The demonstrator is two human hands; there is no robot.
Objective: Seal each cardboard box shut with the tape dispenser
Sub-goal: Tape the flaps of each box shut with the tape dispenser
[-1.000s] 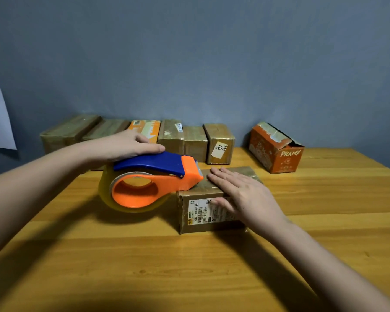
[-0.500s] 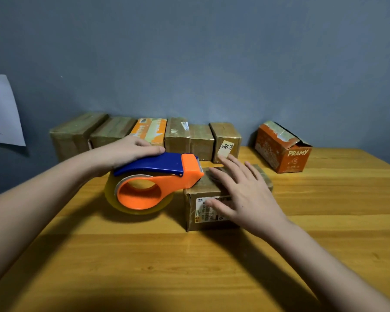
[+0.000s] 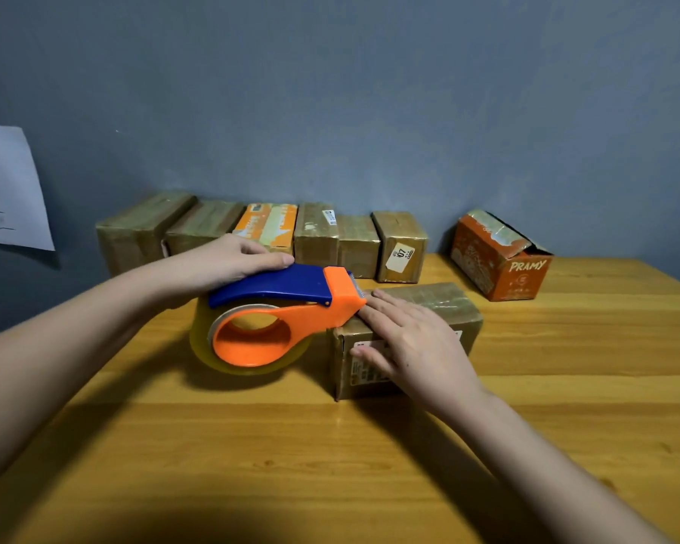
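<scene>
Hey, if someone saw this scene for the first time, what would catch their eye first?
The orange and blue tape dispenser, gripped by the left hand, meets the near cardboard box mid-table. The right hand lies flat on that box.

orange and blue tape dispenser (image 3: 283, 308), brown cardboard box (image 3: 428, 308), orange box (image 3: 499, 261).

Orange-blue tape dispenser (image 3: 287, 316) meets the brown cardboard box's (image 3: 428, 308) left top edge.
</scene>
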